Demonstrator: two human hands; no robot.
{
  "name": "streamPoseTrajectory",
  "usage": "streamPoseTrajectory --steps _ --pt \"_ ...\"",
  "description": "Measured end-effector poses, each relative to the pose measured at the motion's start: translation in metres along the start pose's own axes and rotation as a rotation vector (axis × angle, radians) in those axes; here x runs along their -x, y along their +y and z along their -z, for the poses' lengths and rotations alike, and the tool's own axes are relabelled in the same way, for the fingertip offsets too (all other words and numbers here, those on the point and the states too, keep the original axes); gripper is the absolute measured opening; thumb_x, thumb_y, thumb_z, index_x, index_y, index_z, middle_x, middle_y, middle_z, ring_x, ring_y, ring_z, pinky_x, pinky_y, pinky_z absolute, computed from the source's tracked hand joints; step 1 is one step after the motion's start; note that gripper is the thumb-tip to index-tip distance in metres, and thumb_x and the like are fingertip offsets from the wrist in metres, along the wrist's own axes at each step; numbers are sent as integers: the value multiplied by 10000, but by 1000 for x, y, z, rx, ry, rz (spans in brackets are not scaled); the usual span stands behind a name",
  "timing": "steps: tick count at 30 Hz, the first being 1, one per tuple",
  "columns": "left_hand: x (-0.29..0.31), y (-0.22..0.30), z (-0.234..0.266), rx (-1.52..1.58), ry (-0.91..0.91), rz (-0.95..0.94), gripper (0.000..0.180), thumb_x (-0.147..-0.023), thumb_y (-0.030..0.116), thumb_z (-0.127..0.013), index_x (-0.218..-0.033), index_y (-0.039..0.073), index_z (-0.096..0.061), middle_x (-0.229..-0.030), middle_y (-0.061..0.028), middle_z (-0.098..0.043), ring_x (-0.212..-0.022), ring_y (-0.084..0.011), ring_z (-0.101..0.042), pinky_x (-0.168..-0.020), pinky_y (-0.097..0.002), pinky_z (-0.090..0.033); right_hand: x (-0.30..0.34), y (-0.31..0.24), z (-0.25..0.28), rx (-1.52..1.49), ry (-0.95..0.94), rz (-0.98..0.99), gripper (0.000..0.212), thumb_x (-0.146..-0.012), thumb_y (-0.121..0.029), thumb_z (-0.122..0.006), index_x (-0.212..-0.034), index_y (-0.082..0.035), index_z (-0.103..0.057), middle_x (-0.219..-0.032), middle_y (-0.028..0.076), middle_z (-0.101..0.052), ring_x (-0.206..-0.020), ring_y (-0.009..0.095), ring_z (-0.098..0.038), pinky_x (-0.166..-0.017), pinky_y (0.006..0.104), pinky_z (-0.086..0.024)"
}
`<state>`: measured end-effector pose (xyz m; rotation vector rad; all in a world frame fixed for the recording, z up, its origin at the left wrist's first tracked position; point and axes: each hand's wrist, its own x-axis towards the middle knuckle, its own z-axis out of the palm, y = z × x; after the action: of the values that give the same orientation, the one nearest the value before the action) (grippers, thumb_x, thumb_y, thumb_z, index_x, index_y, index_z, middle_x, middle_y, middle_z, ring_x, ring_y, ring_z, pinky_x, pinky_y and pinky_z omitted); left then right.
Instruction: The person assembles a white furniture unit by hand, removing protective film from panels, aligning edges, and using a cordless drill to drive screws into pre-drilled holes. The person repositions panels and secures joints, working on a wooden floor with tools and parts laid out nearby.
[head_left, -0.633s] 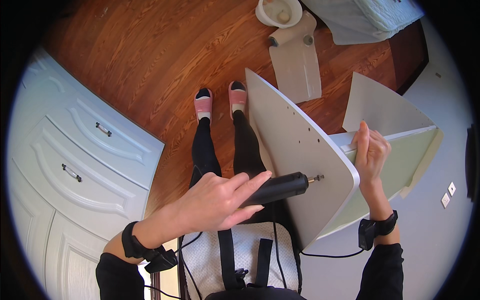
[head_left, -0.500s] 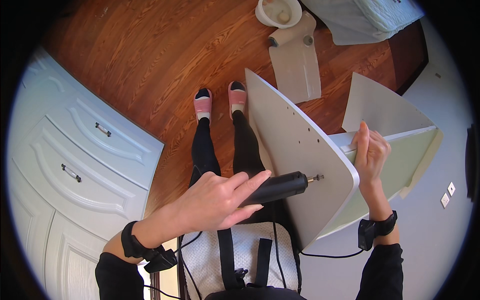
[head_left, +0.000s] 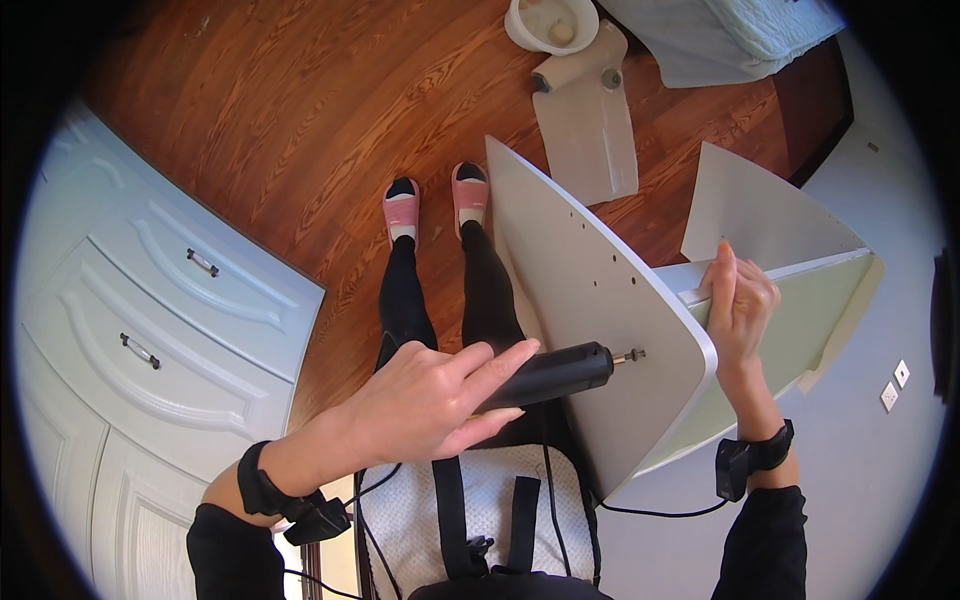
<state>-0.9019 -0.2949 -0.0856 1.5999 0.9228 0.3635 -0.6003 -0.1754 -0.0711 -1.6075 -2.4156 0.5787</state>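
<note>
My left hand [head_left: 440, 400] is wrapped round a black cordless screwdriver [head_left: 550, 376], which points to the right. Its metal bit meets a small screw [head_left: 636, 355] at the face of a white side panel [head_left: 600, 320]. Several small dark holes dot that panel farther up. Behind the panel, my right hand [head_left: 740, 300] grips the edge of a white crossboard [head_left: 695, 278] that joins the side panel to a second white panel [head_left: 760, 210]. A pale green backing board [head_left: 810, 320] spans the space between them.
White cabinet doors [head_left: 180, 330] with handles stand at my left. On the wood floor lie a pale sheet [head_left: 590, 140] and a white bucket [head_left: 550, 25]. Light blue bedding [head_left: 740, 40] hangs at the far right. A wall socket [head_left: 889, 397] is at right. Cables run from my wrist bands.
The whole view shifts very slightly. Both hands, the screwdriver and the panels keep their places relative to each other.
</note>
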Motion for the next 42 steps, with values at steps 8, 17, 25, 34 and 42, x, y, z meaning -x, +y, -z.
streamPoseTrajectory --steps 8,17,25,34,42 --pt "0 2 1 50 13 -17 621 -848 246 -701 -1342 -54 -475 -754 -111 -537 -495 -244 -555 -450 -324 -454 0 0 0 8 -8 -8 437 -954 -85 -513 -522 -15 -500 -486 82 -455 -401 212 -340 -452 321 -265" --pt "2 2 3 -9 -9 8 656 -847 264 -716 -1400 20 -462 -790 -88 -586 -543 -195 -559 -467 -271 -423 -2 -4 2 -2 -14 -16 425 -947 -77 -520 -528 -10 -495 -491 87 -451 -407 223 -343 -454 325 -270" --pt "4 3 2 -32 -17 20 663 -828 257 -726 -1394 23 -471 -806 -90 -595 -551 -206 -572 -478 -278 -449 -1 -6 1 -3 -29 -30 425 -949 -64 -515 -528 -5 -487 -491 93 -454 -412 230 -374 -457 326 -278" --pt "7 2 1 48 41 -22 649 -827 265 -717 -1337 -61 -480 -743 -110 -542 -477 -239 -538 -440 -320 -440 -2 -10 2 -56 -40 -56 441 -966 -73 -487 -533 7 -498 -486 84 -461 -419 217 -381 -470 327 -291" --pt "8 2 1 58 52 -30 639 -828 261 -716 -1324 -71 -488 -744 -108 -541 -468 -239 -531 -437 -322 -438 0 -11 4 -34 -59 -77 441 -970 -81 -480 -539 10 -509 -496 80 -477 -432 207 -399 -485 326 -304"
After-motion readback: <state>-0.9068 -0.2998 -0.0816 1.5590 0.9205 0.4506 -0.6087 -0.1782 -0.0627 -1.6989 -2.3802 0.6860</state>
